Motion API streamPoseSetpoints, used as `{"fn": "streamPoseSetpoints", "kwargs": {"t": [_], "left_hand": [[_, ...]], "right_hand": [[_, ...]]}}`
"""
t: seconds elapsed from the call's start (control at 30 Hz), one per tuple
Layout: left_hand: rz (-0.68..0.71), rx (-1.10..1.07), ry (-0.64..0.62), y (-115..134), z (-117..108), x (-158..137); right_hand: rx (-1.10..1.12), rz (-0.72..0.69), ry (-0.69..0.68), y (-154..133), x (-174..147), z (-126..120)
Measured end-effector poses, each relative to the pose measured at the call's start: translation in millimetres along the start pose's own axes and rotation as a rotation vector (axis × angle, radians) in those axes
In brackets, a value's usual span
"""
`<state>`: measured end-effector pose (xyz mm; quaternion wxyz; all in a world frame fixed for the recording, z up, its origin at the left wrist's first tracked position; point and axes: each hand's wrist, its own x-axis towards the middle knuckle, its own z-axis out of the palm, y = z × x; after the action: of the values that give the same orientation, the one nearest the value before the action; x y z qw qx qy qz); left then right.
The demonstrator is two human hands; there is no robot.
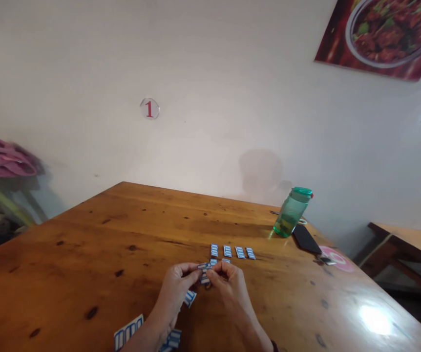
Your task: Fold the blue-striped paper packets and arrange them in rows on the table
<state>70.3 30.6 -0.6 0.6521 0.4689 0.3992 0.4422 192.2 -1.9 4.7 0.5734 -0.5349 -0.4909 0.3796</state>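
Both hands meet low in the middle of the head view, over the wooden table. My left hand (174, 291) pinches one end of a small blue-and-white label strip (204, 266), and my right hand (232, 288) pinches its other end. Several matching small label pieces (227, 251) lie in a row just beyond the hands. A couple more peek out behind the fingers, partly covered. Close to my left wrist rests another label piece (190, 298). A larger label sheet (129, 332) lies at the near left, and more labels (173, 339) show partly under my left forearm.
A green bottle (293, 212) stands at the back right of the wooden table (96, 254). Beside it are a black phone (305, 238), keys (326, 259) and a pink round item (338, 258). A white wall rises behind; another table (411, 237) stands at right.
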Motion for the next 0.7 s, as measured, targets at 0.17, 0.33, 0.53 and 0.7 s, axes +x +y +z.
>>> {"fn": "streamPoseSetpoints", "kwargs": {"t": [0.17, 0.33, 0.53, 0.7], "left_hand": [[-0.062, -0.07, 0.061, 2, -1, -1], [-0.052, -0.037, 0.092, 3, 0, -1], [-0.004, 0.012, 0.041, -1, 1, -2], [-0.017, -0.006, -0.021, -1, 2, -2]], "right_hand": [[0.172, 0.057, 0.031, -4, 0, -4], [0.143, -0.037, 0.125, -7, -1, -7], [-0.064, -0.099, 0.069, 4, -1, 0], [-0.146, -0.129, 0.105, 12, 2, -2]]}}
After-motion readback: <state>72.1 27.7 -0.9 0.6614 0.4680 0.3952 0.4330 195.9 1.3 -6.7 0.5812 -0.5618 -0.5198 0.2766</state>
